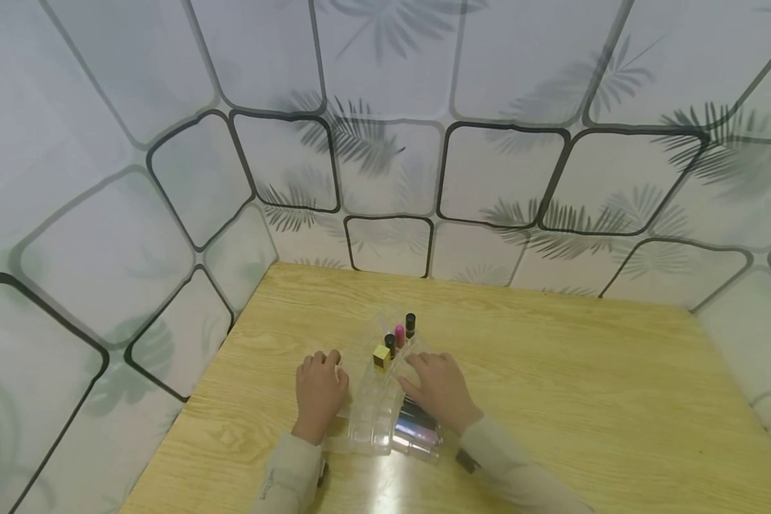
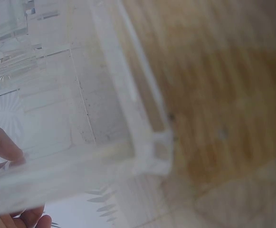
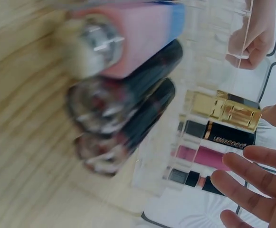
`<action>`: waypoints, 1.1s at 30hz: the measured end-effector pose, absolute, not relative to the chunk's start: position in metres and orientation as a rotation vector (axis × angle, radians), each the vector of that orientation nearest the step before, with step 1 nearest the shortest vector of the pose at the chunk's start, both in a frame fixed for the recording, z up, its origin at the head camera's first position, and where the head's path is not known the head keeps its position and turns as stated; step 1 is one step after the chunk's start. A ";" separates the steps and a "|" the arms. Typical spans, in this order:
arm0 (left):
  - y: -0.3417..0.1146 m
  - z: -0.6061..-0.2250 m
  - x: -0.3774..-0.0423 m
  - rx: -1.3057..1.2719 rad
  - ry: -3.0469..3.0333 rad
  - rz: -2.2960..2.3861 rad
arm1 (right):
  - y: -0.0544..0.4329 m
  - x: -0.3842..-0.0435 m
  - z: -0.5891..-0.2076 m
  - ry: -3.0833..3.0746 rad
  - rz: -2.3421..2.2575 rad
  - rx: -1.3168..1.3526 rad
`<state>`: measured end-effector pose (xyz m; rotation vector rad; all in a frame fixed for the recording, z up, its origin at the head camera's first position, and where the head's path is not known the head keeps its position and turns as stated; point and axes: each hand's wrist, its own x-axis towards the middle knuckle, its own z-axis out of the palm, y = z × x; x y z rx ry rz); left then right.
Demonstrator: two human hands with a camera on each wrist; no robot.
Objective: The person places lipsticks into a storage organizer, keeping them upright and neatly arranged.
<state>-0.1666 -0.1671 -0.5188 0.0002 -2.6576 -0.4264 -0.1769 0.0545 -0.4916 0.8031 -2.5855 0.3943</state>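
A clear plastic lipstick organizer (image 1: 369,414) stands on the table between the two hands. Several lipsticks are upright in its far right part: a gold-capped one (image 3: 223,109), a black one (image 3: 221,135), a pink one (image 3: 206,156) and another black one (image 3: 192,179). My left hand (image 1: 320,392) grips the organizer's left side, thumb and fingers on either side of the clear wall in the left wrist view. Over the right edge, my right hand (image 1: 440,385) has its fingers spread loosely beside the lipsticks, holding nothing.
Several cosmetic tubes lie on the wooden table (image 1: 585,400) right of the organizer, under the right wrist: a pink and blue one (image 3: 138,38) and dark ones (image 3: 147,114). A patterned white cloth wall (image 1: 392,171) rises behind the table and at its left.
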 end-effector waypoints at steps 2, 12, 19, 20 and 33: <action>-0.167 -0.519 -0.166 -0.001 -2.658 -0.428 | 0.060 -0.175 -0.494 -2.590 0.384 0.822; -0.166 -0.518 -0.166 -0.008 -2.651 -0.413 | 0.087 -0.170 -0.506 -2.711 0.250 0.880; -0.166 -0.517 -0.165 -0.012 -2.634 -0.401 | 0.095 -0.168 -0.507 -2.726 0.233 0.938; -0.166 -0.517 -0.165 -0.012 -2.632 -0.400 | 0.096 -0.168 -0.507 -2.740 0.233 0.946; -0.165 -0.516 -0.164 -0.017 -2.621 -0.389 | 0.104 -0.168 -0.514 -2.865 0.138 1.000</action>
